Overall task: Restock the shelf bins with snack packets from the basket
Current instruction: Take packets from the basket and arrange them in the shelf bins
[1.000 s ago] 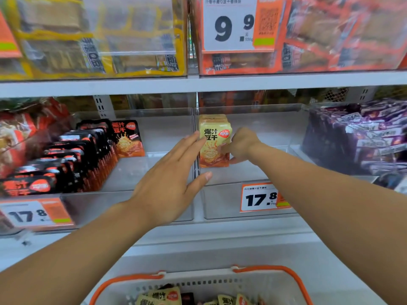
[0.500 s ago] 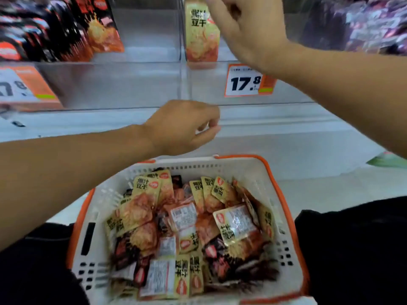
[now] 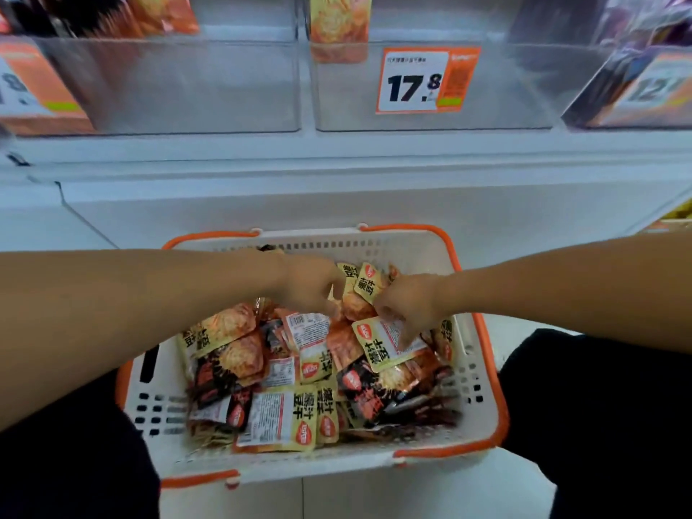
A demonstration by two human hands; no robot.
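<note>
A white basket with orange rim sits in front of me, holding several yellow and black-orange snack packets. Both my hands are down inside it at its far end. My left hand has its fingers bent down onto the pile; whether they grip a packet is hidden. My right hand reaches down with fingers spread, its tips touching a yellow packet. Another yellow packet stands between the two hands. Above, the clear middle bin holds upright yellow packets at its left side.
The left clear bin holds black and orange packets at its back. An orange price tag reading 17.8 hangs on the middle bin. Purple packets fill the right bin. My dark-clothed legs flank the basket.
My view dropped from the shelf to the basket. Both hands came down from the bin and the yellow packets there, into the basket's far end.
</note>
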